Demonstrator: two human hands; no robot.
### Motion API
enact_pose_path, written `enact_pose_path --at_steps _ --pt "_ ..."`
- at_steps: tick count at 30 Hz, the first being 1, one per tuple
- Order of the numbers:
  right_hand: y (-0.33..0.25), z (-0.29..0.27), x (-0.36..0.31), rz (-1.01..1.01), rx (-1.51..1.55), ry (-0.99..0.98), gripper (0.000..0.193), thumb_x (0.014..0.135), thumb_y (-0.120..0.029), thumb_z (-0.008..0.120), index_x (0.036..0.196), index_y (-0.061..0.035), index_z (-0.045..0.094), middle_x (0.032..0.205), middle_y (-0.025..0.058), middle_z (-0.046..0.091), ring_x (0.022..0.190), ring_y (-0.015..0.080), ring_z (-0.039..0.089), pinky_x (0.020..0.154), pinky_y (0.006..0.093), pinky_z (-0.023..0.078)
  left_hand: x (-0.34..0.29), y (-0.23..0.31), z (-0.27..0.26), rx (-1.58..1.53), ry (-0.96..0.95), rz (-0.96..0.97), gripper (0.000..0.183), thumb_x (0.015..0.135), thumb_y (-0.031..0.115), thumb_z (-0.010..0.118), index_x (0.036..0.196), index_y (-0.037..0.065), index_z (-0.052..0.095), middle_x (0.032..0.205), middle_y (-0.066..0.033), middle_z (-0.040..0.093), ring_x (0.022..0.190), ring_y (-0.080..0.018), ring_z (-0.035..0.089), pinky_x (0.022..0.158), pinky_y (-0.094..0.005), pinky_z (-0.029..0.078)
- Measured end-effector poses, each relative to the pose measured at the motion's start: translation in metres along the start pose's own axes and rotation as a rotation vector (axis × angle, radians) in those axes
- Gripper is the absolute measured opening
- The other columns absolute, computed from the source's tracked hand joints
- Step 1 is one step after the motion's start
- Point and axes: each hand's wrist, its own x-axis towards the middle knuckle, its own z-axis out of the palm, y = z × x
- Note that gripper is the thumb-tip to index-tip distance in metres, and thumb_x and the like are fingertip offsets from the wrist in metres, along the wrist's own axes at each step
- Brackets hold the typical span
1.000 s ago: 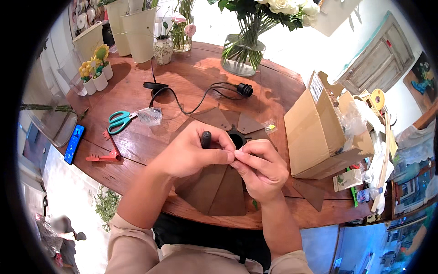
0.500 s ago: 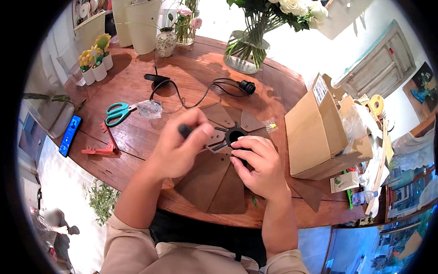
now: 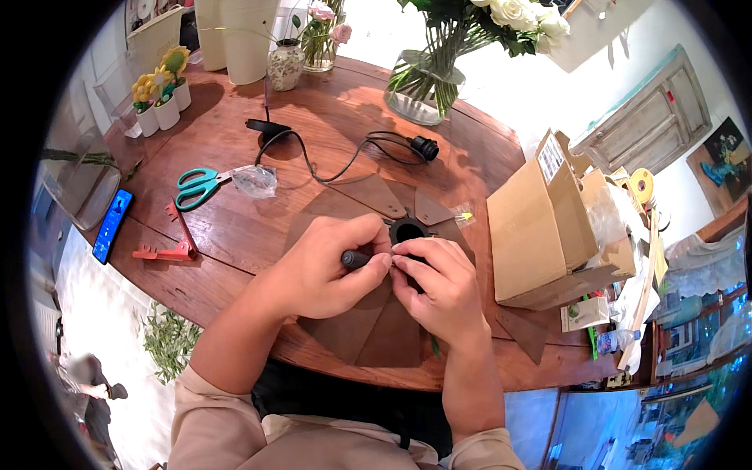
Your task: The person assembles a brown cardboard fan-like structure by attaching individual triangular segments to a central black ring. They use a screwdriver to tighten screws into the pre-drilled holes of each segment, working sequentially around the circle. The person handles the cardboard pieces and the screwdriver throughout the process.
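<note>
- Since half a second ago, the left hand (image 3: pixel 333 270) has moved rightward, its fingertips meeting the right hand (image 3: pixel 440 286).
- Left grip: wrapped round a black-handled tool (image 3: pixel 355 259).
- Right grip: fingertips drawn together; cannot tell whether on anything.
- Brown panels (image 3: pixel 368 333) surround the black hub (image 3: pixel 408 228) on the tabletop (image 3: pixel 251 231), partly beneath the hands.

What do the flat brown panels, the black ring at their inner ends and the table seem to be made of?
Flat brown panels: possibly wood or coated board, matt; their even colour leaves it open.
Black ring: plastic or painted metal; the uniform dark surface doesn't settle which.
Table: wood, apparently varnished, given the reddish grain, plank seams and soft sheen.
</note>
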Motion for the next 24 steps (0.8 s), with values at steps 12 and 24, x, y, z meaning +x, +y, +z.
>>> enact_pose_path --at_steps 12,24 --pt "-0.0034 -0.0017 0.0025 0.009 -0.007 -0.002 0.015 0.071 -0.002 0.081 0.084 -0.0028 0.073 0.099 0.0061 0.072 0.091 0.0273 0.07 0.08 0.0388 0.056 -0.0002 0.0033 0.0045 0.058 0.036 0.015 0.012 0.089 0.006 0.069 0.087 -0.001 0.06 0.066 -0.0136 0.056 0.056 -0.0231 0.052 0.054 -0.035 0.041" --pt "0.0013 -0.0044 -0.0006 0.094 0.096 -0.04 0.013 0.075 -0.002 0.082 0.087 -0.0045 0.078 0.103 0.0049 0.074 0.093 0.0263 0.07 0.082 0.038 0.054 0.0006 0.0039 0.0053 0.096 0.052 0.015 0.012 0.09 0.007 0.068 0.086 -0.001 0.06 0.066 -0.0136 0.058 0.057 -0.0212 0.056 0.054 -0.0338 0.044"
